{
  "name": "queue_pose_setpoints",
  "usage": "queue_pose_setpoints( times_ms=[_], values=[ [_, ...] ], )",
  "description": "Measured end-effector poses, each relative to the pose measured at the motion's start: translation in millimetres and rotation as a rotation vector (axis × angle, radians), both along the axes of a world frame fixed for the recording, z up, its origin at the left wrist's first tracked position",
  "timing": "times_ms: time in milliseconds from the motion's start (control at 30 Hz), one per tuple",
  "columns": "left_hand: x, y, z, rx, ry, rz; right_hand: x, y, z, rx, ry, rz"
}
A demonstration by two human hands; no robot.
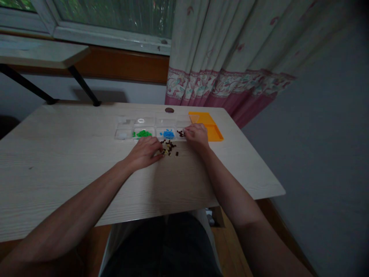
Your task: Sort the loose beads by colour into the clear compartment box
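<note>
My left hand (146,151) rests on the table at the left edge of a small loose pile of dark brown and cream pieces (168,147). Its thumb and fingers are curved but apart, with the fingertips touching the pile's edge. Over the rightmost compartment of a clear plastic box, my right hand (198,135) has its fingertips pinched together; anything between them is too small to make out. Dark brown pieces (180,133) lie in that compartment. Blue pieces (167,134) fill part of the one to its left, and green pieces (143,133) lie further left.
The clear box (124,131) has its transparent lids (144,121) raised toward the back. A yellow divided tray (213,133) sits right of it, partly behind my right hand. Behind the box lies a dark oval object (169,110). A raised shelf (43,52) stands at the back left; a curtain (219,80) hangs behind.
</note>
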State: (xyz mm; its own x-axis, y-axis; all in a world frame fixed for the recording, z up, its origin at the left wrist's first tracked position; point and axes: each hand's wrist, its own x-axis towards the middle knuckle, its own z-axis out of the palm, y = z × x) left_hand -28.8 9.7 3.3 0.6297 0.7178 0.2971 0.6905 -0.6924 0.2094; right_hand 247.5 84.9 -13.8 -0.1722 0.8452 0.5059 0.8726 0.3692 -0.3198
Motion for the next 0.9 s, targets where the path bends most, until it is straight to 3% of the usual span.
queue_pose_setpoints(
  times_ms=[300,500,633,800,900],
  values=[
    [4,0,-1.3,-0.012,-0.027,-0.004,-1,0,2.4,-0.025,0.015,0.009],
    [3,4,-4.9,0.081,-0.211,0.103,-7,-2,4.0,0.005,0.018,0.030],
    [5,7,-9.0,0.068,-0.339,0.170,-20,-13,10.3,0.069,0.018,0.169],
    [10,9,-11.0,0.006,-0.435,0.195,-44,-39,21.2,0.078,-0.049,0.491],
    [12,8,-10.0,-0.013,-0.477,0.205,-57,-49,22.1,0.090,-0.073,0.562]
  ],
)
